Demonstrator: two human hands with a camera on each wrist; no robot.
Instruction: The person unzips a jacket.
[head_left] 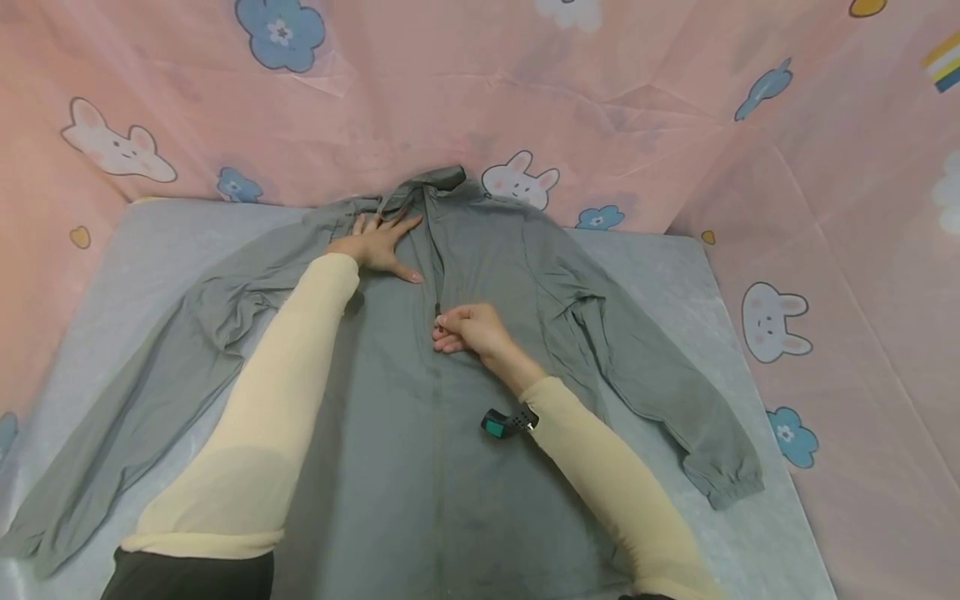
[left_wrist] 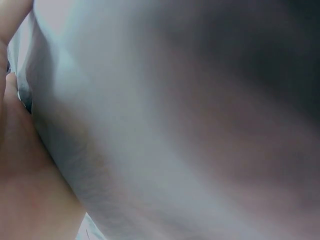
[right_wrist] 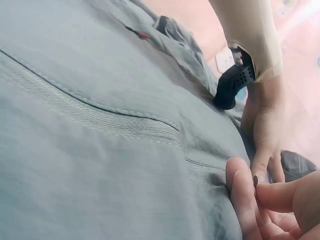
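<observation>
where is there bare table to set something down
Table shows bare at the far right, between right sleeve and edge, and far left, between left sleeve and back edge. Crowded: the middle, where the jacket lies under left hand and right hand.

Through my remote feed I'm seeing thin, matt, creasing cloth on the jacket, its stitched strip looking finely ribbed. The table cover is looking soft and mottled, the backdrop smooth and faintly shiny, the arm sleeves matt, the wrist strap like smooth, rubbery plastic.
</observation>
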